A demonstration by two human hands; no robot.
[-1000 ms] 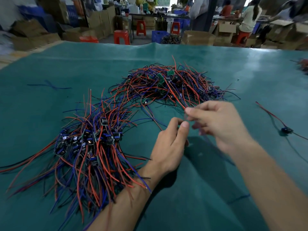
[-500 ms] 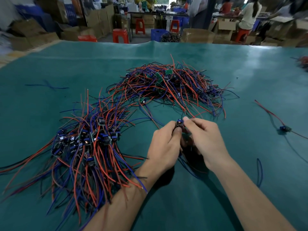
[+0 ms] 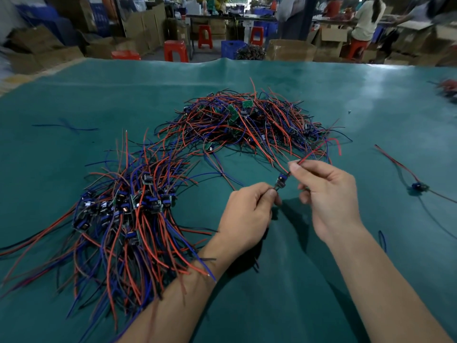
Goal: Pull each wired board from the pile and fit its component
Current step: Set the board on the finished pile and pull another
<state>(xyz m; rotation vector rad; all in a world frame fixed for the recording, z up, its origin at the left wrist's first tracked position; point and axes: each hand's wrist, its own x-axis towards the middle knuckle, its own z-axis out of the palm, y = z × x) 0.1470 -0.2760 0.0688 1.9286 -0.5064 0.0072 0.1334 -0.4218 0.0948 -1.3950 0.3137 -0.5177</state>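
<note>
**Two hands, one small board held above the mat**

One wired board sits in the air between both hands, over the green mat and just in front of the far pile. The left hand pinches its lower end between thumb and forefinger. The right hand pinches the red and blue leads just above it, other fingers loosely curled.

The board looks feather-light and stiff, its leads limp and springy. It is likely best held by the edges, since tugging the wires could strain their joints, and neighbours in the pile will probably snag.

Whether its component is seated I cannot tell: the piece is tiny and the fingers cover part of it. A nearer heap lies left.
</note>
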